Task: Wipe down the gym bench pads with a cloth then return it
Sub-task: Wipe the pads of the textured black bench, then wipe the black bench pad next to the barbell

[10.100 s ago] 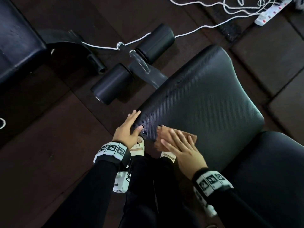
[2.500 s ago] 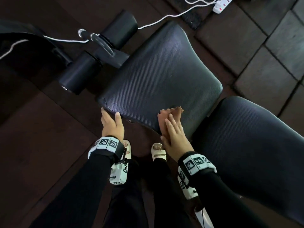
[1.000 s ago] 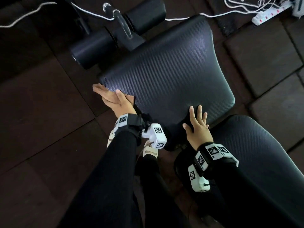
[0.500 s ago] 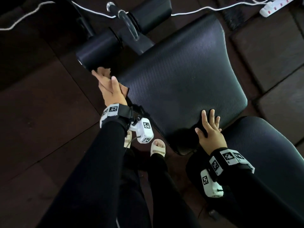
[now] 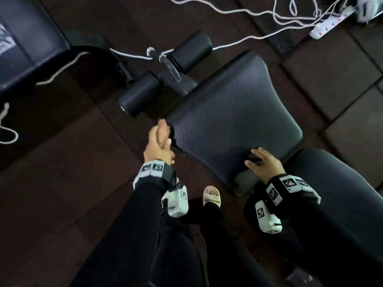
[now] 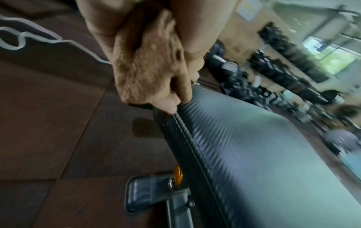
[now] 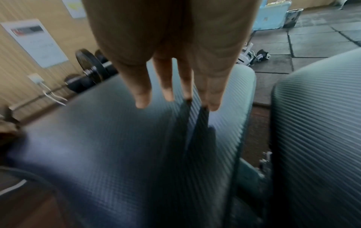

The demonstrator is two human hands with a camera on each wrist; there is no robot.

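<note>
Head view: the seat pad [image 5: 232, 125] has bare floor [image 5: 72, 172] along its left edge and a narrow gap to the back pad [image 5: 335, 183] on its right. The left hand [image 5: 158, 146] grips the bunched cloth [image 6: 148, 72] against the seat pad's left corner. The right hand [image 5: 263, 164] rests with straight, slightly spread fingers on the seat pad near that gap.

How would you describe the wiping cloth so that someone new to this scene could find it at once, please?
Start at the black ribbed seat pad of the gym bench and go to its corner nearest the black foam rollers. There the left hand grips a bunched tan fluffy cloth against the pad's edge. It is the only soft, light brown thing among black padding.
</note>
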